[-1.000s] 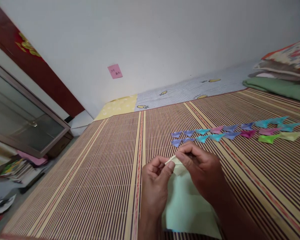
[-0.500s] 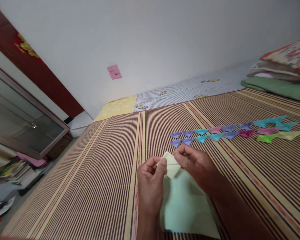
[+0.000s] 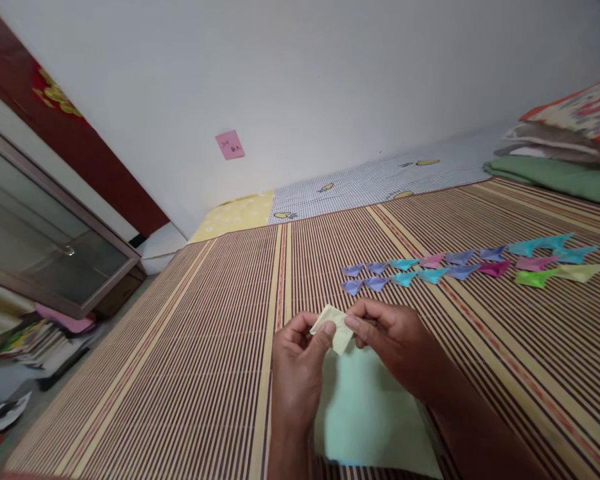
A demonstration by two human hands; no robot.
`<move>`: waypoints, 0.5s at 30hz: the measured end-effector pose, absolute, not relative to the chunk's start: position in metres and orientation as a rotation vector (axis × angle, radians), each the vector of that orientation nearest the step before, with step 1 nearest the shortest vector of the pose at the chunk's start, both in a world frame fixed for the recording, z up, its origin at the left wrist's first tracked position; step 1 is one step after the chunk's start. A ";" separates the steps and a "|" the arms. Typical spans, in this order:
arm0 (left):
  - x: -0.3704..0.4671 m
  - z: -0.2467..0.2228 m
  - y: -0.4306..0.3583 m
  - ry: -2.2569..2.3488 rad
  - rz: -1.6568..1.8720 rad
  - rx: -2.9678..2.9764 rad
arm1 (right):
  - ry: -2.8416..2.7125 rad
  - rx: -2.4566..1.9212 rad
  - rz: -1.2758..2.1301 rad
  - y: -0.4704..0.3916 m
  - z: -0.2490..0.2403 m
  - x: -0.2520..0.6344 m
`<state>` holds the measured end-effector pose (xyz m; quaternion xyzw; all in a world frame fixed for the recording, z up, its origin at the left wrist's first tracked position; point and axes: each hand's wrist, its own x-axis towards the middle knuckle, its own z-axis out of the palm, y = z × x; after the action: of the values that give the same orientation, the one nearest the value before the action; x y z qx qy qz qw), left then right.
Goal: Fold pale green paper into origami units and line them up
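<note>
A small pale yellow piece of folded paper (image 3: pixel 335 339) is held up between both hands. My left hand (image 3: pixel 303 360) is closed on its left side, the thumb pressed on the face of the paper. On the right edge, my right hand (image 3: pixel 387 340) pinches it between thumb and fingers. Below them lies a larger pale green sheet (image 3: pixel 375 413), partly covered by the right forearm. Beyond the hands, two rows of small folded paper shapes (image 3: pixel 463 271) in purple, blue, pink, green and yellow rest on the striped mat (image 3: pixel 205 347).
Folded bedding (image 3: pixel 555 177) and a patterned cushion (image 3: pixel 580 117) are stacked at the far right. A pink note (image 3: pixel 230 145) is stuck on the wall. To the left, past the mat's edge, are a glass-fronted cabinet (image 3: pixel 45 220) and a pile of books (image 3: pixel 27 343).
The right hand has shifted its grip, its thumb now lying on the front of the paper. The folded paper looks smaller and has turned slightly.
</note>
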<state>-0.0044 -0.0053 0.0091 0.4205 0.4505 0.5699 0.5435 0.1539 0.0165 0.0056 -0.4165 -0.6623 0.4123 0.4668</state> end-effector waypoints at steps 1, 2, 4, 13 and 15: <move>-0.005 0.010 -0.006 1.081 1.347 1.001 | -1.627 -1.019 1.012 0.016 0.006 0.153; -0.005 0.011 -0.006 1.090 1.335 1.010 | -1.623 -1.019 1.002 0.015 0.007 0.152; -0.005 0.012 -0.006 1.102 1.298 1.058 | -1.609 -1.022 0.948 0.014 0.010 0.149; 0.001 0.011 -0.006 1.127 1.219 1.078 | -1.493 -1.057 0.738 0.010 0.014 0.142; 0.002 0.012 -0.007 1.113 1.231 1.099 | -1.463 -1.054 0.767 0.010 0.013 0.143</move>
<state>0.0020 -0.0065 0.0124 0.4633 0.4691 0.5187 0.5443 0.1431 0.0099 0.0134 -0.4465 -0.6201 0.3251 0.5571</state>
